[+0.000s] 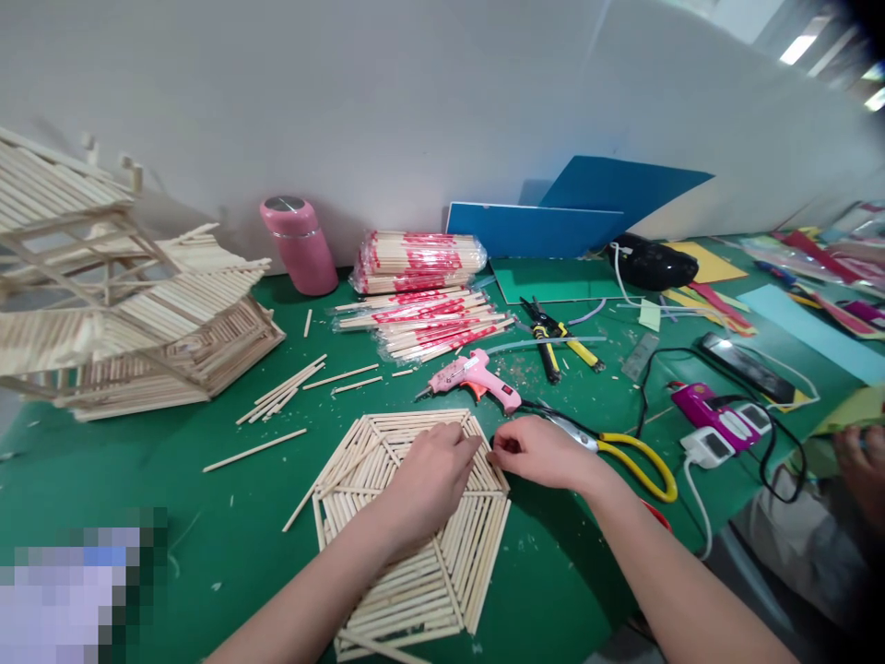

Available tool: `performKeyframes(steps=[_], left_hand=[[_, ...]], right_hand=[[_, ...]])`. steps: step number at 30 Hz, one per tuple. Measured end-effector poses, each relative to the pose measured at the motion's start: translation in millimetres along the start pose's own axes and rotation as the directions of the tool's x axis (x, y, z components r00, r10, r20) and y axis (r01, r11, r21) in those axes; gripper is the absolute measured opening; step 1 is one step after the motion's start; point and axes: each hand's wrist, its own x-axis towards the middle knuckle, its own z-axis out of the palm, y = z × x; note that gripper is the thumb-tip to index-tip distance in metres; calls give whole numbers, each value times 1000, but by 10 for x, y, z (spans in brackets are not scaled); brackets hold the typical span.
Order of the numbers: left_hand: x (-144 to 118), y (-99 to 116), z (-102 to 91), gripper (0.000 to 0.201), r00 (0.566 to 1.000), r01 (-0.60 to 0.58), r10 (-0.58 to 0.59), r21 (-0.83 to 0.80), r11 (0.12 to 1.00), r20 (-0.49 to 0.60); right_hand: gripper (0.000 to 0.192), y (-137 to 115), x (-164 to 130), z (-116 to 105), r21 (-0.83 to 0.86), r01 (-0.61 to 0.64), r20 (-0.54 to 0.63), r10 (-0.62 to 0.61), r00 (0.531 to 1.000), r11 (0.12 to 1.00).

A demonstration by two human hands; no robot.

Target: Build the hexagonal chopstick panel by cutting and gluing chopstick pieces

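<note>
A flat hexagonal panel of pale sticks (415, 516) lies on the green table (172, 480). The left hand (429, 480) rests on it, fingers curled; the right hand (539, 452) pinches its right edge.

flat hexagonal panel of pale wooden sticks (415, 544) on green table.

Legible text: none. Wrapped chopstick bundles (418, 261), far centre of the green table (207, 516): red printing on the wrappers, too small to read. No readable labels, brands or numbers elsewhere.
</note>
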Motion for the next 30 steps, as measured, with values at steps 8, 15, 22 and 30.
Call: performKeyframes(steps=[8, 15, 22, 30], left_hand=[[40, 24, -75, 29, 998, -27, 23, 70, 997, 62], [69, -17, 10, 31, 998, -47, 42, 111, 993, 47], [66, -30, 53, 36, 998, -62, 58, 149, 987, 29], [76, -22, 43, 34, 998, -64, 61, 178, 982, 24]], right_hand=[[21, 0, 23, -51, -39, 1, 41, 1, 999, 999], [20, -26, 20, -73, -48, -20, 55, 22, 998, 999], [21, -17, 26, -73, -47, -18, 54, 21, 998, 999], [23, -34, 22, -84, -51, -25, 55, 28, 998, 998]])
